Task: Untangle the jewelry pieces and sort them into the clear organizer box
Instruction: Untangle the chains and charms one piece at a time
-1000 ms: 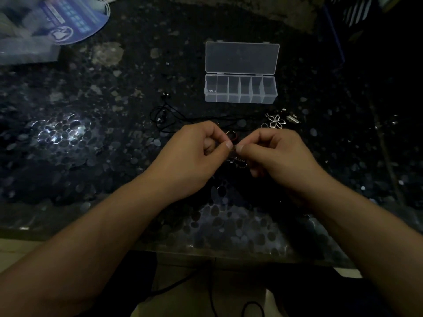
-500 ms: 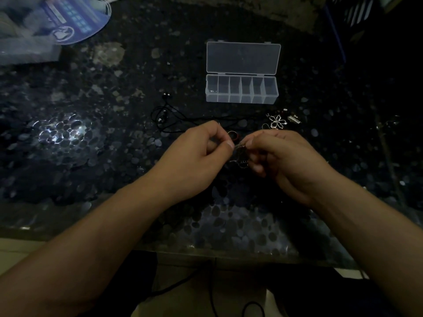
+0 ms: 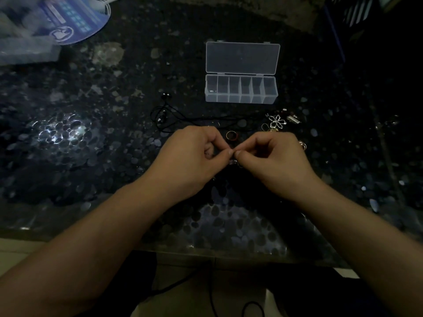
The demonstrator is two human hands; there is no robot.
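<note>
Dim light falls on a dark, pebble-patterned bench (image 3: 68, 138), and the sorting looks barely begun. Far off to the left of the hands, at the back corner, lies a round blue fan (image 3: 75, 17). Nearer, just left of and beyond the hands, a black cord necklace (image 3: 164, 117) sprawls loose on the bench, not yet put away. The left hand (image 3: 194, 156) has its fingers curled, thumb and forefinger pinching a small tangled piece (image 3: 233, 161); the right hand (image 3: 274, 159) meets it tip to tip, pinching the same piece, so both grips are closed on it. What the piece is, I can't make out. Just beyond the fingertips sits a ring (image 3: 231, 135). Straight ahead of the hands stands the clear organizer box (image 3: 241, 89), lid open; its compartments look nearly bare, save perhaps a glint in the leftmost one. Beyond the right hand lie a silver flower pendant (image 3: 277, 121) and small charms (image 3: 293, 117), all unsorted.
</note>
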